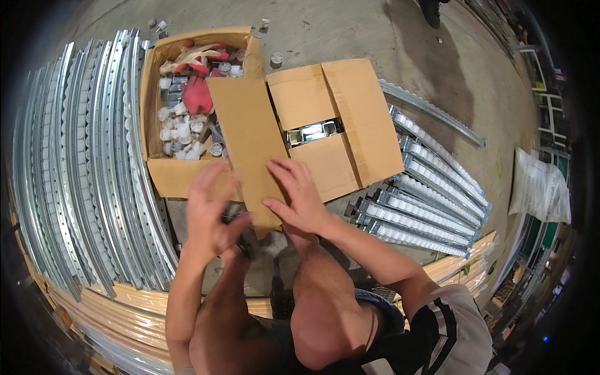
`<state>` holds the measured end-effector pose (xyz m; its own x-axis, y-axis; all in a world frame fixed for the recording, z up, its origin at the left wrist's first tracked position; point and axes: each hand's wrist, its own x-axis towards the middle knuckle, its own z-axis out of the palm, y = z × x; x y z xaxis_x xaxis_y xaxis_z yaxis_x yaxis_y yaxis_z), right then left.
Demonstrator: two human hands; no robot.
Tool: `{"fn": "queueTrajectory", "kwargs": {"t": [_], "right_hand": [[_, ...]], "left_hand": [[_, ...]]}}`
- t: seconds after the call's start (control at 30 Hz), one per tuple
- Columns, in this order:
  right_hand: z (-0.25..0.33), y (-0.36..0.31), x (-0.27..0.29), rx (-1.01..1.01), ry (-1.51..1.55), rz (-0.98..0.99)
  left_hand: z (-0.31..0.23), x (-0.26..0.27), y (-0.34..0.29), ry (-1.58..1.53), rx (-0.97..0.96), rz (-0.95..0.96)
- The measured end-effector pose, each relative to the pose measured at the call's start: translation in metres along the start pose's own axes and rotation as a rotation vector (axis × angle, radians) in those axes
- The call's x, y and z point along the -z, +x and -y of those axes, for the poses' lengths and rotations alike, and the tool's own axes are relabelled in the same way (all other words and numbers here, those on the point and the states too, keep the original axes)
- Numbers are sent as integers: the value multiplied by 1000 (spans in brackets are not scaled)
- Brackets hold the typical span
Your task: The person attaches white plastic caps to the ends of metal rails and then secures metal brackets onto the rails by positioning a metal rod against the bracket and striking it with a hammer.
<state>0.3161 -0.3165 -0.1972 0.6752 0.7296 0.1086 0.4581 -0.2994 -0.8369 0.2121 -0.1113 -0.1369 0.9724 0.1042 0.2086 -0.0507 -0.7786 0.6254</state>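
Looks like they're folding the box flap (242, 122): right hand (304, 199) spread on it, blurry left hand (211, 209) loose, empty. Next probably needs both palms pressing.

Right hand (301, 197) spread (left hand (209, 209) blurred).

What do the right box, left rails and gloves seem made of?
Right box: matte brown cardboard, judging by folded edges. Rails: shiny silvery metal, maybe steel, given bright glints. Gloves: perhaps pale cloth, red rubbery coating, from two-tone colouring.
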Motion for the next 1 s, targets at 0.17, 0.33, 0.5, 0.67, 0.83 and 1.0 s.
{"fn": "queueTrajectory", "kwargs": {"t": [0.17,0.33,0.5,0.67,0.83,1.0], "right_hand": [[-55,18,44,-119,-481,-23],[-68,16,72,-38,-742,169],[-44,38,117,89,-686,302],[-38,39,146,62,-548,394],[-23,30,164,167,-519,498],[4,2,168,240,-541,548]], "left_hand": [[-19,-17,36,141,-74,191],[-14,-21,28,106,-15,186],[-11,-16,24,97,14,185],[-9,-16,21,90,21,207],[-5,-18,19,115,12,214],[-5,-19,18,130,23,227]]}}
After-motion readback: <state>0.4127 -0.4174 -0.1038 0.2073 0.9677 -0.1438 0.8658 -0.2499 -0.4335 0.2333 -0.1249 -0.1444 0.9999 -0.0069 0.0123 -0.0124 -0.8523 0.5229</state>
